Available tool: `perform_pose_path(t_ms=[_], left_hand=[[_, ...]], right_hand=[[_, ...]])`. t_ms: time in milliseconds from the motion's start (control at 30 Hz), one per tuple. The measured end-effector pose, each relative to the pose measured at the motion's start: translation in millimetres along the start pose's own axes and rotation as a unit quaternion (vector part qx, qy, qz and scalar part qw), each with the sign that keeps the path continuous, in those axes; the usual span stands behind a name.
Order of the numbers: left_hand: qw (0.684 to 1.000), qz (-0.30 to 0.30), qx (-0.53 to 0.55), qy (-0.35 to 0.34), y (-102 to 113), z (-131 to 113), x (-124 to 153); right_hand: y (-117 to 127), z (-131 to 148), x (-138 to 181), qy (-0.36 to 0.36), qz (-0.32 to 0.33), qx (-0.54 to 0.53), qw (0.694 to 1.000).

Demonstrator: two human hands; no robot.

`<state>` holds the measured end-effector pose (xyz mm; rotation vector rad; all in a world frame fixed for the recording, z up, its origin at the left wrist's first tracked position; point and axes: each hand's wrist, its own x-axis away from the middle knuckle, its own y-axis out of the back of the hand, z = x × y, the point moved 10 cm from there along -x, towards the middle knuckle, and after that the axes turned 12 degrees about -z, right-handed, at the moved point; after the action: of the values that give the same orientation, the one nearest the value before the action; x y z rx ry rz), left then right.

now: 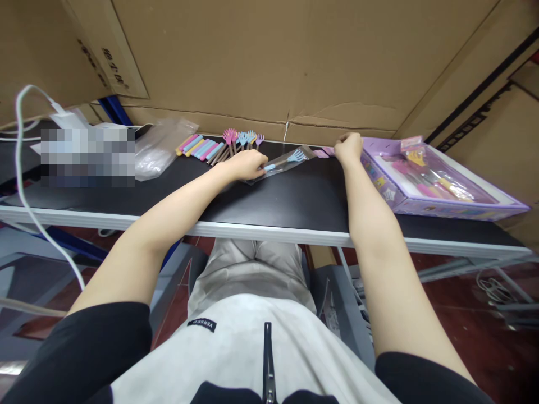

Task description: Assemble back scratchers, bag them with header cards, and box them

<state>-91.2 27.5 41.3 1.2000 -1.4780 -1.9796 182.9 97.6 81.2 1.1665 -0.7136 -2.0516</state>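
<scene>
My left hand is closed on the near end of a clear plastic sleeve. Inside it lies a back scratcher with a light blue claw head and a blue handle. To the right, my right hand rests low over the table with its fingers curled down. Small pink cards lie against its left side; whether the fingers grip one is hidden. Behind my left hand are several loose claw heads in pink, blue, yellow and purple on metal rods. Beside them is a row of coloured handles.
On the right stands an open purple display box holding bagged back scratchers. Clear plastic bags lie at the left, near a white cable. Cardboard walls the back of the black table.
</scene>
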Motion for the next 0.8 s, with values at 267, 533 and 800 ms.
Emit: perform_pose_path(t_ms=[267, 533, 800], left_hand=[[0.998, 0.043, 0.008, 0.055, 9, 4, 6], [0.996, 0.04, 0.057, 0.062, 6, 15, 5], [0.993, 0.061, 0.059, 0.076, 5, 26, 10]], right_hand=[[-32, -31, -2, 0.023, 0.056, 0.047, 0.997], [-51, -43, -8, 0.029, 0.099, 0.076, 0.992], [-49, -44, -19, 0.016, 0.084, 0.079, 0.993]])
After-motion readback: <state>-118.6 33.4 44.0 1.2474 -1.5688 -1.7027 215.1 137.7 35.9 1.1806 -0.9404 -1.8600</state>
